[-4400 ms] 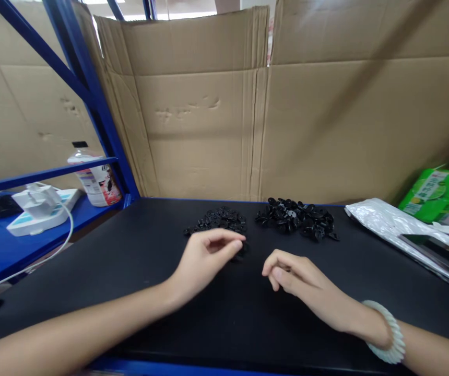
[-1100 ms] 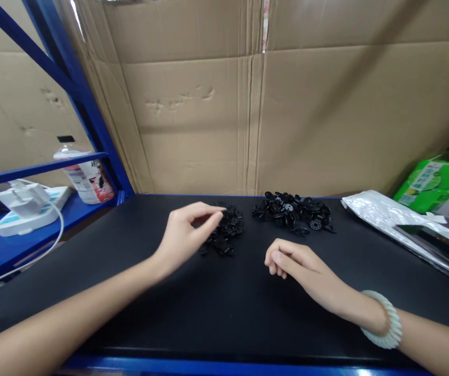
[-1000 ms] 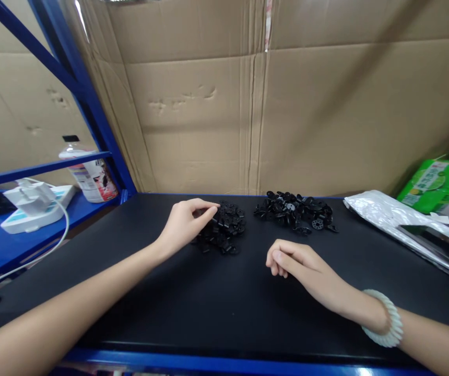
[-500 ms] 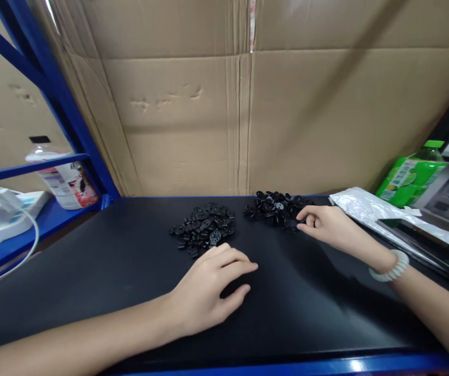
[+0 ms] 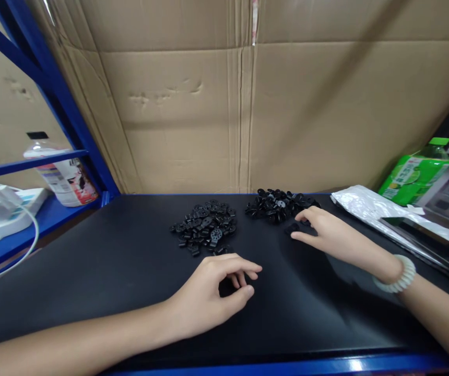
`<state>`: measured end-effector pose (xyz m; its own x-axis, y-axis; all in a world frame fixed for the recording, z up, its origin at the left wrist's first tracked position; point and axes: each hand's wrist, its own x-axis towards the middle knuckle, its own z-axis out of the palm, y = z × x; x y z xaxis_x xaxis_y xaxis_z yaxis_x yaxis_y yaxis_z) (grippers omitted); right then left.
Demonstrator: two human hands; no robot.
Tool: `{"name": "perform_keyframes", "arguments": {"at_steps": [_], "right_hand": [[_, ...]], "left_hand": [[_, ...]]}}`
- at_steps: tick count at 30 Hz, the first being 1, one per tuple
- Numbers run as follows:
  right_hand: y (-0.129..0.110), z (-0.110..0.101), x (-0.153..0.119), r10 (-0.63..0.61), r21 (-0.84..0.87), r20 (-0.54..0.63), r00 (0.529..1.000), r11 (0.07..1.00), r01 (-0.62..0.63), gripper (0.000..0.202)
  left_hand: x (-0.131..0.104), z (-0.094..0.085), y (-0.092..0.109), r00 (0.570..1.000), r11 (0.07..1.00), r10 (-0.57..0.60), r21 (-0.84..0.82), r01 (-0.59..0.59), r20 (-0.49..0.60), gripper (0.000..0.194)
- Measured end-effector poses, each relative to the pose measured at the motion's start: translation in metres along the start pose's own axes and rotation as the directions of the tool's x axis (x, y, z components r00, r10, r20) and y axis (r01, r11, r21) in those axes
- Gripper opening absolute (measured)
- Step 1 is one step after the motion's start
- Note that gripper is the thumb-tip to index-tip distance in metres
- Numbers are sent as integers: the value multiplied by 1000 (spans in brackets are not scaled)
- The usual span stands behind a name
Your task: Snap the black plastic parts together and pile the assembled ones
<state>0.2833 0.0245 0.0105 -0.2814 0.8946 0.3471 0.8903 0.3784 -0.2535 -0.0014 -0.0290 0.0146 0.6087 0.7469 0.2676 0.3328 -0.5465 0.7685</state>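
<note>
My left hand (image 5: pixel 220 292) hovers low over the black tabletop, fingers curved and thumb apart from them, holding nothing I can see. Just behind it lies a heap of small black plastic pieces (image 5: pixel 204 224) with round, perforated heads. My right hand (image 5: pixel 326 235) is at the near right side of a second heap of small black pieces with round, flat heads (image 5: pixel 273 204). Its thumb and forefinger are spread. By those fingertips is a loose black piece (image 5: pixel 293 227), seemingly on the table; the gap between the fingers is dark and hard to read.
A tall cardboard sheet (image 5: pixel 177 120) closes off the back of the black table (image 5: pixel 103 261). At right lie a silvery plastic bag (image 5: pixel 359 203), a dark flat device (image 5: pixel 424 235) and a green-labelled pack (image 5: pixel 412 177). On the left blue shelf stand a bottle (image 5: pixel 66 180) and a white power strip (image 5: pixel 32 203).
My right thumb and forefinger have parted from a near pinch, and a loose black piece shows by them. My left fingers have curled slightly. The view has shifted a little.
</note>
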Motion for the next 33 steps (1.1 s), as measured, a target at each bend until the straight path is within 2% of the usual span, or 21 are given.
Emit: {"name": "perform_keyframes", "arguments": {"at_steps": [3, 7, 10, 12, 14, 18, 21, 24, 27, 30, 33], "right_hand": [[6, -2, 2, -1, 22, 74, 997, 1000, -1, 9], [-9, -7, 3, 6, 75, 85, 996, 997, -12, 12], [-31, -9, -1, 11, 201, -2, 1000, 980, -10, 12], [-48, -9, -6, -26, 327, -43, 999, 944, 39, 12], [-66, -6, -13, -110, 443, -14, 994, 891, 104, 14], [-92, -1, -26, -287, 531, 43, 957, 818, 222, 15], [-100, 2, -31, -322, 555, 52, 945, 796, 241, 15], [-100, 3, -32, -297, 567, 57, 953, 796, 214, 17], [-99, 5, -33, -230, 617, 113, 966, 779, 113, 24], [-99, 7, -33, -165, 725, 228, 960, 686, -54, 24], [-100, 10, -32, -122, 780, 254, 959, 613, -128, 25]], "left_hand": [[-1, 0, -2, 1000, 1000, 7, -21, -7, 12, 29], [-1, 2, 0, 999, 996, -37, -79, 38, 7, 28], [0, 4, 1, 986, 965, -165, -203, 169, 36, 30], [1, 5, 1, 954, 903, -289, -310, 298, 77, 35], [2, 5, 0, 925, 833, -363, -406, 375, 110, 40], [2, 7, -1, 938, 782, -340, -533, 324, 70, 29], [1, 8, 1, 941, 787, -338, -546, 288, 8, 21], [-2, 8, 6, 954, 835, -300, -487, 255, -13, 15], [-4, 6, 11, 968, 893, -247, -399, 209, -46, 23], [-3, 2, 13, 970, 914, -237, -351, 202, -57, 29], [-2, 1, 13, 968, 911, -247, -353, 214, -51, 30]]}}
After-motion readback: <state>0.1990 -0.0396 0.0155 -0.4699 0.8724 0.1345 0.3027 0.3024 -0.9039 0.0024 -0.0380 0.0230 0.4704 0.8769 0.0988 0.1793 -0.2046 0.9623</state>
